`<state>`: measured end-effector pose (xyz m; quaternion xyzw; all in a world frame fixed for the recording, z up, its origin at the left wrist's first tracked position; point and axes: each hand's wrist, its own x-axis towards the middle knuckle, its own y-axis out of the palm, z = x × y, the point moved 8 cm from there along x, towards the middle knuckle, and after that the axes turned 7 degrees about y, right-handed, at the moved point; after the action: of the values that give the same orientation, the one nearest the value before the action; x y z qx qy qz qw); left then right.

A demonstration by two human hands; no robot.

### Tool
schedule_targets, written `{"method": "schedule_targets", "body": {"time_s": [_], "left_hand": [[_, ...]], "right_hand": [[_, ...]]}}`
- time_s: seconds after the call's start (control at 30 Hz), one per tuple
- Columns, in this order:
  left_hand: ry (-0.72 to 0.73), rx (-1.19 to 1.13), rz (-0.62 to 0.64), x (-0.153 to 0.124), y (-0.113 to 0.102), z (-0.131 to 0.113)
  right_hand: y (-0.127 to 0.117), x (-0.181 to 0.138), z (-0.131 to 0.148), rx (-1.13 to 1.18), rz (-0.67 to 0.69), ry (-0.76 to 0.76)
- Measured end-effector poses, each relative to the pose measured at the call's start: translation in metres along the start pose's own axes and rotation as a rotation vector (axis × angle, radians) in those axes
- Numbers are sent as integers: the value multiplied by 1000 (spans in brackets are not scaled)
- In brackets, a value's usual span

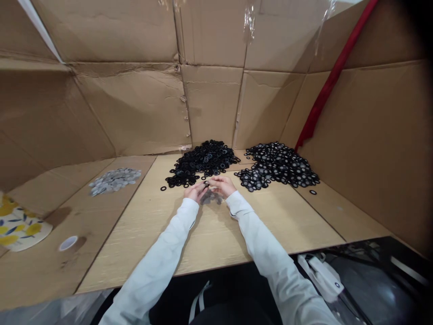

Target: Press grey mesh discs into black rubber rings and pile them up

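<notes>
My left hand [196, 191] and my right hand [221, 185] meet over the middle of the wooden board [209, 234], fingers pinched together on a small black ring [206, 183]. A small heap of grey discs [212, 197] lies just under the hands. Behind them sits a pile of plain black rings [204, 161]. To its right is a pile of black rings with grey centres [279, 166]. Both arms wear pale long sleeves.
A pile of grey discs [115, 179] lies at the left on cardboard. Cardboard walls [135, 104] close in the back and sides. A red strip [324, 90] runs down the right wall. A white tape roll [68, 243] and patterned cloth [20, 225] lie far left.
</notes>
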<state>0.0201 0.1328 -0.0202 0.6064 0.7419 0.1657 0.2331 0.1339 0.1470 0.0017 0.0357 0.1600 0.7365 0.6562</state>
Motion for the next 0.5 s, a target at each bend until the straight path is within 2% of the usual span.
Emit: {"method": "schedule_targets", "body": {"time_s": [0.2,0.33,0.5], "left_hand": [[-9,-7,48,-2,7,0],[-24,7,45,-3,8,-1],[43,39,93,-5,10,-3]], "right_hand": [[-8,0,4,-112,-131,-32],[-10,1,5,-138,-148,-83],[-13,4,3,-204,-157,-134]]}}
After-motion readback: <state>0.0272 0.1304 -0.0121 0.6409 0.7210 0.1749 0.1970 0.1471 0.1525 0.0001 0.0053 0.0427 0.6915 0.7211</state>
